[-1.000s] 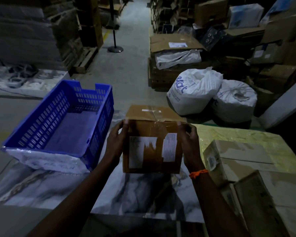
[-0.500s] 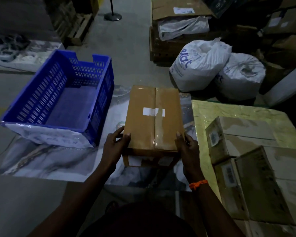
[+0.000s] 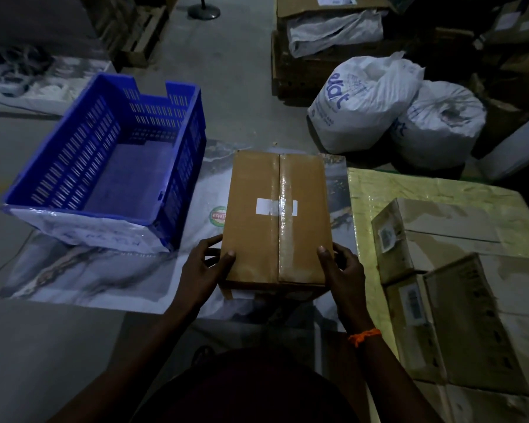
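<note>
Both hands are on one taped cardboard box (image 3: pixel 277 218), which lies flat, seam up, over the marble-print sheet (image 3: pixel 89 270), just right of the blue crate (image 3: pixel 193 154). Whether it rests on the sheet or is barely lifted, I cannot tell. The left hand (image 3: pixel 206 270) grips the near left corner and the right hand (image 3: pixel 344 276) the near right. On each, the thumb sits on top and the fingers (image 3: pixel 209 243) are curled round the side wall, clamped on the box.

Likely step: moving or setting the box, perhaps toward the crate. To do it well, hold it level with even pressure on both sides. Both grips are at the near end only, so the far end could dip, and a hold further along the sides would be safer. Lift it clear of the crate wall before going in.

Counts:
- Box in hand: one.
- Blue crate: one (nothing visible inside).
- White sacks (image 3: pixel 361 102): two, touching.
- Cartons (image 3: pixel 440 236) on the right: three I can make out, the rest too dark.
- Orange wristband (image 3: pixel 364 335): one.
</note>
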A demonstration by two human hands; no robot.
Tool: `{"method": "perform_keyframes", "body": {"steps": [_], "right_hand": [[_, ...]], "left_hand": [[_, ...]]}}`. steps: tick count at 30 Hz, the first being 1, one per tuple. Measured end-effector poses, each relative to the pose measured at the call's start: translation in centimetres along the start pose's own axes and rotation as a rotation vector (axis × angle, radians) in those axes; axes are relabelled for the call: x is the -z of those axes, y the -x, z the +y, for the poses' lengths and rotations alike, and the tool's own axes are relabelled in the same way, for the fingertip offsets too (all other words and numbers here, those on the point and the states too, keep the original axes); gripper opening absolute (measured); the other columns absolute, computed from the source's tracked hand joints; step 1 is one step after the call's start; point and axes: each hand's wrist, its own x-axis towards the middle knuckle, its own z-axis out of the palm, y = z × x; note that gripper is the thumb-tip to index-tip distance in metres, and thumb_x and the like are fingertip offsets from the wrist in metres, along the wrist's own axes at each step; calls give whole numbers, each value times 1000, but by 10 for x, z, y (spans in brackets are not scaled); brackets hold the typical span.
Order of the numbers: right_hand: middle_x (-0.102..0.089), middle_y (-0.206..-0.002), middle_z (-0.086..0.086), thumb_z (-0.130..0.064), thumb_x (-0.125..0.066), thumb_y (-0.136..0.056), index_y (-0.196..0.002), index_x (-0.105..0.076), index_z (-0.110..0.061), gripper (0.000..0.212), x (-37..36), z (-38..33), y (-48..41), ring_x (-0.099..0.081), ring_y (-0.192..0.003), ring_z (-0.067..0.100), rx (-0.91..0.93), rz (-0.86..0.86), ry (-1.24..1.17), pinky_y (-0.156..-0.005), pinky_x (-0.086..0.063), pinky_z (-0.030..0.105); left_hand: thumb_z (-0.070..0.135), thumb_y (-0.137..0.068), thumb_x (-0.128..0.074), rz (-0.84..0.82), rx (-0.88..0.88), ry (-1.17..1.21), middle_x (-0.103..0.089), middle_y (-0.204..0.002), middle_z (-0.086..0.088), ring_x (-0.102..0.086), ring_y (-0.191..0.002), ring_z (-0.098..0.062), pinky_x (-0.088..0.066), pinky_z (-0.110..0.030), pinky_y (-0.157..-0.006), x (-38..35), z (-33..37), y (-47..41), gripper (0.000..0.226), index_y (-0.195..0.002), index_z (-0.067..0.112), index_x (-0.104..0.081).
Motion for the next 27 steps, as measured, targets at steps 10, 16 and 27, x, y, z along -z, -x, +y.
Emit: {"method": "perform_keyframes", "body": {"steps": [10, 16, 27], "right_hand": [[-65, -118, -3, -39, -73, -94, -137, -60, -14, 52, -10, -54, -78, -64, -105, 15, 90, -211, 142, -83, -53, 26], [-76, -107, -2, -70, -60, -62, -118, -70, -25, 73, -35, -72, -142, -71, -98, 19, -11, -238, 147, -94, -59, 49], [-71, -111, -7, -42, -71, -93, -123, -61, -32, 33, -25, -107, -98, -67, -96, 8, 105, -123, 65, -87, -58, 34]], "left_hand": [[53, -90, -71, -189, 1, -158, -55, -134, 8, -57, -120, -17, -49, -39, -104, -8, 55, -73, 71, -150, 27, -44], [82, -69, -63, -236, -27, -290, -62, -139, -1, -62, -122, -22, -51, -50, -106, -6, 74, -129, 97, -148, 28, -48], [72, -75, -67, -148, -198, -246, -59, -144, 1, -58, -127, -20, -50, -46, -107, -13, 84, -114, 92, -153, 31, -41]]}}
